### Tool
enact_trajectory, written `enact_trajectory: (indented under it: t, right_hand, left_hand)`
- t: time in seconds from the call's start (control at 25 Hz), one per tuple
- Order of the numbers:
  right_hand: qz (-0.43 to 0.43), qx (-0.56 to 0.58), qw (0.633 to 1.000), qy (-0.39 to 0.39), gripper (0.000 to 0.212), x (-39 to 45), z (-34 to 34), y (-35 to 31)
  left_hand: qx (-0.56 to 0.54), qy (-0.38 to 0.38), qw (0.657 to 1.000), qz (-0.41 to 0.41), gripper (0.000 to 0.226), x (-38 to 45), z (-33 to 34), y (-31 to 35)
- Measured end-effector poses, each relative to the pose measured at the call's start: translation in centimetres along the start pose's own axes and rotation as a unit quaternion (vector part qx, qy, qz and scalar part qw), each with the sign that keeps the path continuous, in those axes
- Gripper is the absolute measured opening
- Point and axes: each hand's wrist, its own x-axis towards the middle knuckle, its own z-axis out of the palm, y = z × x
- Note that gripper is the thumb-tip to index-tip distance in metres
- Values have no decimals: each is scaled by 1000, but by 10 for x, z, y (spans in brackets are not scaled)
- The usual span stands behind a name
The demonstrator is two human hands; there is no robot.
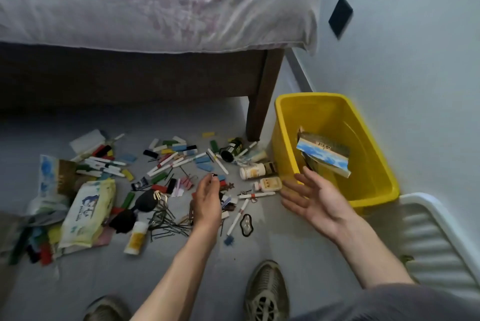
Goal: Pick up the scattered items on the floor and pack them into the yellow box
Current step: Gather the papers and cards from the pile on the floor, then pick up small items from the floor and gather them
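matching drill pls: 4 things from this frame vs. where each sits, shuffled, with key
Things:
1. booklets
2. wipes pack
3. dark jar
4. small black item

Places:
A. on its side near the bed leg
B. pinched in the left hand
C. inside the yellow box
D. on the floor at the left of the clutter

Pairs: 1-C, 2-D, 3-A, 4-B
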Motion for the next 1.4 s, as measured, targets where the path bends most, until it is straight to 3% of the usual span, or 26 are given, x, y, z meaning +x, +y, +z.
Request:
enact_trajectory:
  t: [0.16,0.32,0.56,0.76,0.8,0.88,1.0,1.08,1.2,1.24,1.28,1.36,1.4]
  right_hand:
    - [29,-105,994,-32,35,-4,-5,54]
    - [56,-187,981,-23,24,14,9,83]
    - [23,-323,945,49,12,68,28,130]
    - [17,-387,913,125,7,132,45,160]
    - [-32,-476,869,136,4,143,46,165]
    - [-181,-647,732,116,12,157,42,176]
    - [-318,-739,594,4,30,174,38,185]
    - [-332,-782,527,-28,36,182,38,189]
    - [-341,-810,476,-3,30,185,41,189]
    - [-338,-805,487,2,26,184,43,190]
    - [-323,-782,534,6,22,181,44,189]
    - [-247,-639,728,30,12,174,51,184]
    - [-197,-529,824,44,10,169,56,180]
  left_hand:
    - [106,19,994,-17,36,-3,-43,-34]
    - [165,36,985,-21,22,-3,-69,-56]
    - [250,5,968,-29,17,23,-75,-100]
    - [290,36,955,-43,19,62,-80,-130]
    - [292,46,955,-37,16,70,-80,-132]
    - [303,53,951,-7,9,82,-74,-131]
    - [349,43,935,45,19,100,-58,-131]
    - [393,30,917,57,34,108,-47,-131]
    - [389,49,919,27,34,114,-40,-126]
    - [364,54,930,6,29,114,-41,-123]
    - [309,63,949,-25,20,114,-43,-122]
    - [122,81,982,-115,6,113,-50,-118]
    - [32,82,984,-158,9,111,-55,-117]
